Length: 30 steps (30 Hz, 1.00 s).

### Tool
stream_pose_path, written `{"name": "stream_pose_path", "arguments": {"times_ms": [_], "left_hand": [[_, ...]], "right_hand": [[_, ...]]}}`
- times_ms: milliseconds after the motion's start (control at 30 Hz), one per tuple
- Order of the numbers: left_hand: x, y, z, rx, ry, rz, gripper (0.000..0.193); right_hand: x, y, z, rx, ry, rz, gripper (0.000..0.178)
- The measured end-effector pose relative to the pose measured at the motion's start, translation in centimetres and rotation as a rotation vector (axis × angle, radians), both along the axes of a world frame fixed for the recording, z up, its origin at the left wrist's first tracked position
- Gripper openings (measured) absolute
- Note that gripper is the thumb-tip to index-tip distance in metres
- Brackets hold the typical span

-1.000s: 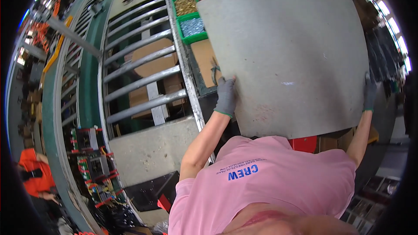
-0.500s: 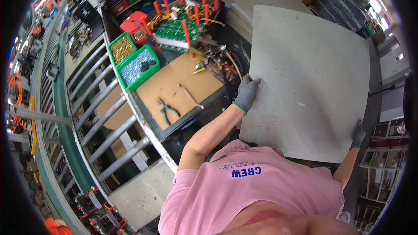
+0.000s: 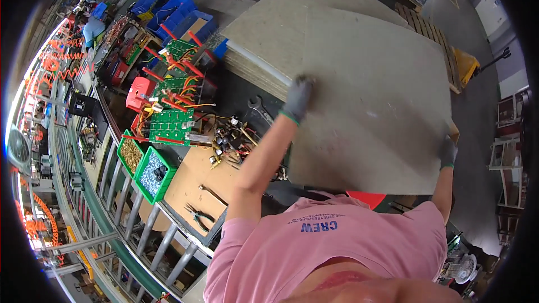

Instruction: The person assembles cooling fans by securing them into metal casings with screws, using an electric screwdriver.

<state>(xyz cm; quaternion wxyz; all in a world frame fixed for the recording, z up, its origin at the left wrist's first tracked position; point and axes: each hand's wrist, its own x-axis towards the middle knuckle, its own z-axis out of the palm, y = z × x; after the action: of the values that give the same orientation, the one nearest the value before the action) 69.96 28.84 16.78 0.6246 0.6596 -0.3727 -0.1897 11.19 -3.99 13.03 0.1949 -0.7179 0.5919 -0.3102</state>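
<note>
A large flat grey board [image 3: 370, 95] spans the space before me, with dark scuffs on its face. My left hand [image 3: 300, 98], in a grey glove with a green cuff, grips its left edge, slightly blurred. My right hand [image 3: 448, 151], gloved alike, is closed on its lower right edge; the fingertips are partly hidden. The board's far part overlaps a stack of similar boards [image 3: 264, 28]; whether it touches them I cannot tell.
Left, a bench pad [image 3: 182, 182] carries pliers [image 3: 199, 217]; green trays [image 3: 151, 177] of small parts stand beside it. Green circuit boards [image 3: 168, 123] with red posts, a wrench [image 3: 259, 109] and blue crates [image 3: 179, 14] lie beyond. A yellow pallet jack [image 3: 466, 67] stands right.
My view has shifted, bringing the board stack, crates and pallet jack into fuller sight. Both hands still hold the board, which now overlaps the stack in view.
</note>
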Motion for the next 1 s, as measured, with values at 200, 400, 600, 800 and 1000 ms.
{"name": "stream_pose_path", "arguments": {"times_ms": [200, 400, 600, 800, 1000], "left_hand": [[5.6, -1.0, 10.0, 0.106, -0.075, 0.221, 0.042], [-1.6, 10.5, 1.9, -0.115, 0.091, 0.78, 0.037], [-10.8, 4.7, 0.1, 0.11, 0.604, 0.323, 0.033], [-3.9, 0.4, -1.2, 0.364, 0.399, 0.184, 0.038], [1.0, -3.2, -3.9, 0.694, -0.107, 0.571, 0.083]], "right_hand": [[1.4, -3.4, -9.0, 0.793, -0.849, 0.041, 0.027], [18.4, 8.3, 1.8, 0.848, -0.727, 0.086, 0.032], [23.8, 10.8, 3.1, 0.862, -0.671, 0.157, 0.036], [27.9, 10.6, 4.7, 0.766, -0.19, 0.205, 0.038], [34.8, 8.1, 5.7, 0.618, 0.157, 0.305, 0.051]]}}
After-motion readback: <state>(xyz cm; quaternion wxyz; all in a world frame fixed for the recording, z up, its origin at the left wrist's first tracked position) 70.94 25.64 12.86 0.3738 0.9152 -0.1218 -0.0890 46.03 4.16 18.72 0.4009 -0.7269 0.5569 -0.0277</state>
